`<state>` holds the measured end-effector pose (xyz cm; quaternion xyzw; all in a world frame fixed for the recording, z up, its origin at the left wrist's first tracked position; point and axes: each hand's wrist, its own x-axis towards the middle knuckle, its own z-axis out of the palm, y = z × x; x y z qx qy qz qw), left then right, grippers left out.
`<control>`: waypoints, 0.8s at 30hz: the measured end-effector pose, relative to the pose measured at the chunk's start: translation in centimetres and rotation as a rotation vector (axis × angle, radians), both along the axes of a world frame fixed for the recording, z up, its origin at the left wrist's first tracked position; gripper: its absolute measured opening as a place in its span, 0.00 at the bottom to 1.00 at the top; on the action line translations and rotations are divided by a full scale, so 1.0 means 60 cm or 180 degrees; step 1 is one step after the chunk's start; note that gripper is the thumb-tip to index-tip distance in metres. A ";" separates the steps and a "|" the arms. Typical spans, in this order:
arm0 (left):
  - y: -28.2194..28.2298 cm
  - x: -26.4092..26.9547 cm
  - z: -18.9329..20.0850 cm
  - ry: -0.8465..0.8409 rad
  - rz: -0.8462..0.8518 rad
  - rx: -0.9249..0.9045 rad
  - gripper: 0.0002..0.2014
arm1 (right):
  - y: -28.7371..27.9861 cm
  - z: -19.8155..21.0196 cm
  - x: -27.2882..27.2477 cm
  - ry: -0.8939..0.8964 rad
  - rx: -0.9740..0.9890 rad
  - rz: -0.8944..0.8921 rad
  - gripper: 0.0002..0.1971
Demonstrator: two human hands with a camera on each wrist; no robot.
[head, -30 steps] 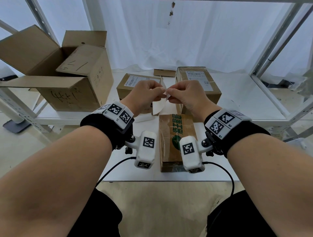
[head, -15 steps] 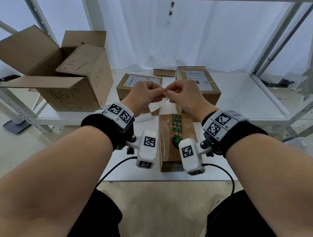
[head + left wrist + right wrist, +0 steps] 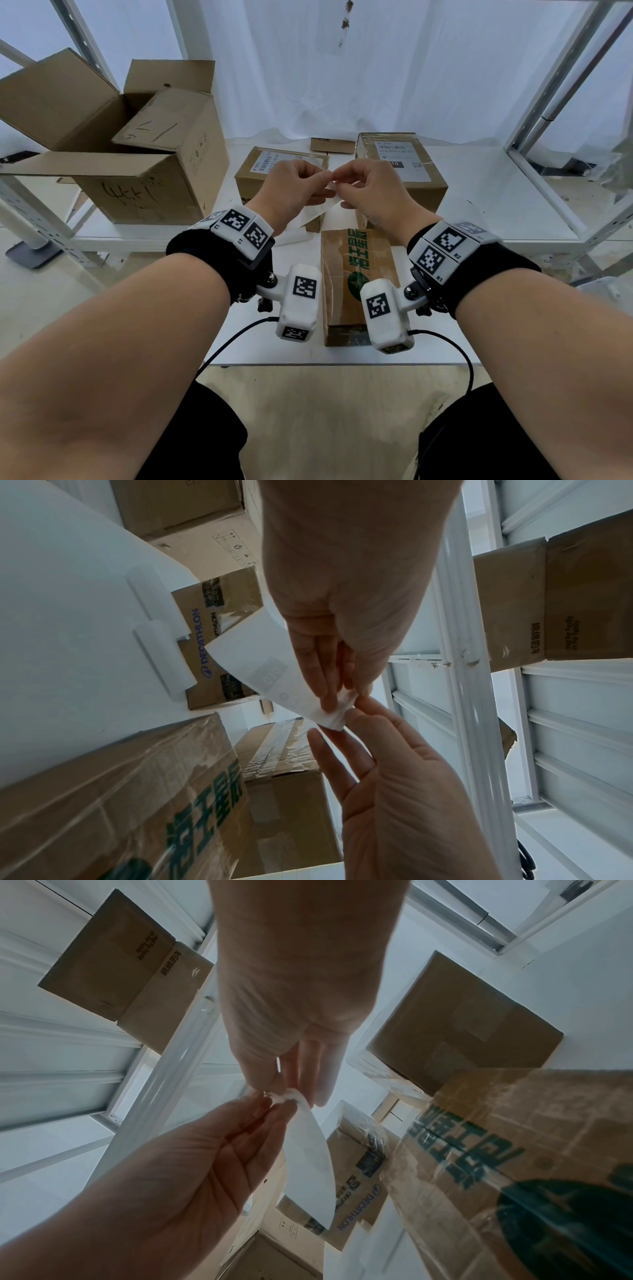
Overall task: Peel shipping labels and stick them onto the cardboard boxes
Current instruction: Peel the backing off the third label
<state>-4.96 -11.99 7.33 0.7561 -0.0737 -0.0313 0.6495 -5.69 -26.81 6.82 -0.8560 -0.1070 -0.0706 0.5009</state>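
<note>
- While both hands meet above the white table [image 3: 486,205], the left hand [image 3: 291,192] and right hand [image 3: 371,192] pinch the same corner of a white label sheet [image 3: 317,210].
- Left hand: thumb and fingertips [image 3: 329,699] closed on the crumpled top corner of the sheet, remaining fingers lying straight along its back.
- Right hand: thumb and forefinger tips [image 3: 270,1080] pinched on that same corner, other fingers loosely extended beside it.
- Label sheet hangs down and toward the left from the pinch, curling in the air, not touching any box; faint print shows through from the other side in the left wrist view [image 3: 260,669].
- Cannot tell whether label and backing have separated at the corner.
- Directly below the hands, near the table's front edge, lies a brown box with green print [image 3: 352,274], wrapped in clear tape.
- Behind it on the right stands a taller box [image 3: 404,171] with a label already on its top.
- Behind on the left, a flatter box [image 3: 260,171], also with a label on top, partly hidden by the left hand.
- Small cardboard piece [image 3: 332,145] at the far table edge between those two.
- Large open carton [image 3: 137,164] with handwriting on its side sits on the shelf to the left.
- White strips of paper [image 3: 291,236] lie on the table under the left wrist.
</note>
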 end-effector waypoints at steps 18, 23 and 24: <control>0.004 0.000 -0.001 -0.0295 -0.0061 0.0599 0.04 | -0.001 0.005 -0.006 0.0289 0.0507 -0.0021 0.08; 0.005 -0.002 0.002 -0.0453 -0.0169 0.0847 0.04 | -0.006 0.006 -0.006 0.0387 0.0558 -0.0005 0.08; 0.004 -0.003 0.002 -0.0489 -0.0184 0.0895 0.04 | -0.007 0.005 -0.005 0.0403 0.0565 -0.0010 0.08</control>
